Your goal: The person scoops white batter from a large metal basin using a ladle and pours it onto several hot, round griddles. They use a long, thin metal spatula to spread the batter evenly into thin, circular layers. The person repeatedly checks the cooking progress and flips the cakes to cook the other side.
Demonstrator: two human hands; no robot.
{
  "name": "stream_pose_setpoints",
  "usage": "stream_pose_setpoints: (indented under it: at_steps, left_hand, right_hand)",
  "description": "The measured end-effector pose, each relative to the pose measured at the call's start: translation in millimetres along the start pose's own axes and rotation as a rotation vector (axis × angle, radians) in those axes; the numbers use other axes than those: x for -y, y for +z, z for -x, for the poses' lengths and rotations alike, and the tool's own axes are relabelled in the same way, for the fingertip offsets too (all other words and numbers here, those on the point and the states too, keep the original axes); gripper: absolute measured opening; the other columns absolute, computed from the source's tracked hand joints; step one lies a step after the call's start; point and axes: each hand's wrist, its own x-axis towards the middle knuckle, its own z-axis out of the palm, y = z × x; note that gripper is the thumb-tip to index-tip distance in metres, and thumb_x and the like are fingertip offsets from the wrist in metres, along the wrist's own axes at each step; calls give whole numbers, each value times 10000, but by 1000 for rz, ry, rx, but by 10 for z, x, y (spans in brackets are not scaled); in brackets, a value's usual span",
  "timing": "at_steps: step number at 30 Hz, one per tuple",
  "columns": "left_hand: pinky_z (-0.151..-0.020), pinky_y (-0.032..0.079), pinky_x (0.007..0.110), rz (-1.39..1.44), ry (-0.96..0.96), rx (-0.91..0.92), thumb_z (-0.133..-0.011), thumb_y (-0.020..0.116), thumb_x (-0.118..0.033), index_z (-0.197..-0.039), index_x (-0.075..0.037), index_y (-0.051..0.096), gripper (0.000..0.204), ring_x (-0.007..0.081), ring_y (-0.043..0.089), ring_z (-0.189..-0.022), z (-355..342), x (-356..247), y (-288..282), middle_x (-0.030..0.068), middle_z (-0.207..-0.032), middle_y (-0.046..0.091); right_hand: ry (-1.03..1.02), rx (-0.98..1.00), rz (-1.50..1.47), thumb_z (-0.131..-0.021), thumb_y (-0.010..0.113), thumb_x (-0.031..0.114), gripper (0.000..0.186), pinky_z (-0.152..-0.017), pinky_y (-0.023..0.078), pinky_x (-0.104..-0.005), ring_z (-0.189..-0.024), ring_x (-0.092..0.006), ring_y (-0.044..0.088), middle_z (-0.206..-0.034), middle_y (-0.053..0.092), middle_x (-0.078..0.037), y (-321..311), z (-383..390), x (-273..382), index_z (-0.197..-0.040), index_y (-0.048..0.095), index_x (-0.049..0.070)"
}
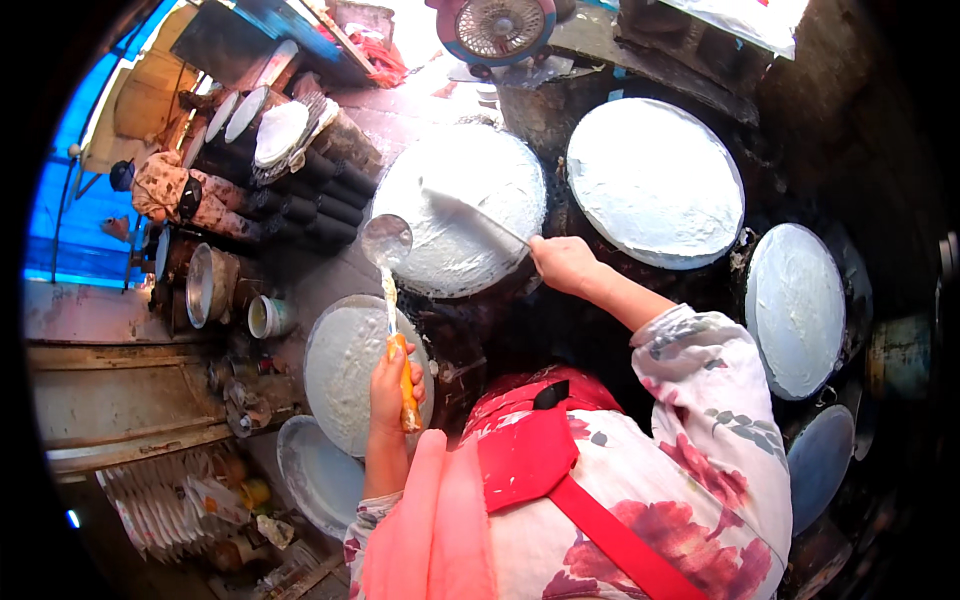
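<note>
My left hand [386, 392] is closed round the orange handle of a metal ladle [388, 242], whose bowl is raised at the left edge of a round griddle [388, 278]. Batter clings to the ladle's shaft. My right hand [564, 266] grips one end of a long flat spatula [478, 218]. Its blade reaches left over the pale batter [470, 165] spread on that griddle. Whether the whole blade touches the batter, I cannot tell. Below the ladle, a second round griddle [350, 350] carries a lumpy pale layer.
More round griddles coated in white stand to the right, including a large one [655, 185] and a tilted-looking one [795, 310]. A fan [502, 28] is at the far side. A person [175, 190] bends at the far left, near a white bucket [268, 316] and stacked white sheets [283, 132].
</note>
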Motion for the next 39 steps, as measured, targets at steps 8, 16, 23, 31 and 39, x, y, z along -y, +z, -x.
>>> stream_pose_setpoints:
  at_steps: [8, 16, 23, 31, 39]
  left_hand:
    - [-390, 347, 236, -76, -15, -55, -943, 468, -337, -1117, -49, 455, 336, 99, 431, -426, -78, -87, -33, 36, -646, 478]
    - [-380, 376, 231, -253, 13, -62, -922, 512, -302, -1095, -48, 468, 311, 99, 470, -428, -357, -147, -156, 31, -636, 499]
    - [-377, 399, 241, -266, -7, -18, -915, 523, -273, -1006, -74, 459, 228, 116, 481, -426, -413, -205, 88, 36, -633, 493]
    - [-397, 400, 264, 23, -158, 42, -932, 497, -299, -1045, -80, 450, 251, 125, 470, -441, -261, -190, 124, 44, -649, 477]
    - [-362, 336, 218, 440, -32, 212, -980, 387, -330, -1109, -72, 468, 300, 70, 387, -403, 210, -165, -45, -6, -620, 395]
  right_hand:
    - [164, -19, 35, -824, 445, 143, 181, -699, 500, -463, -824, -364, 634, -819, 643, -207, -294, -439, -326, -806, 568, 13]
    - [305, -253, -74, -918, 425, 247, 227, -616, 485, -476, -738, -370, 626, -754, 634, -201, 4, 392, -338, -873, 512, 42]
    - [223, -41, -211, -897, 463, 235, 222, -601, 486, -505, -660, -401, 622, -673, 611, -226, 664, 453, 783, -848, 498, 22]
    - [303, -121, -252, -914, 431, 253, 253, -626, 500, -496, -683, -395, 626, -704, 625, -217, 721, 381, 713, -860, 517, 21]
    - [111, -103, -487, -897, 484, 227, 204, -594, 459, -500, -646, -410, 592, -676, 598, -210, 547, 359, 1273, -843, 496, 31]
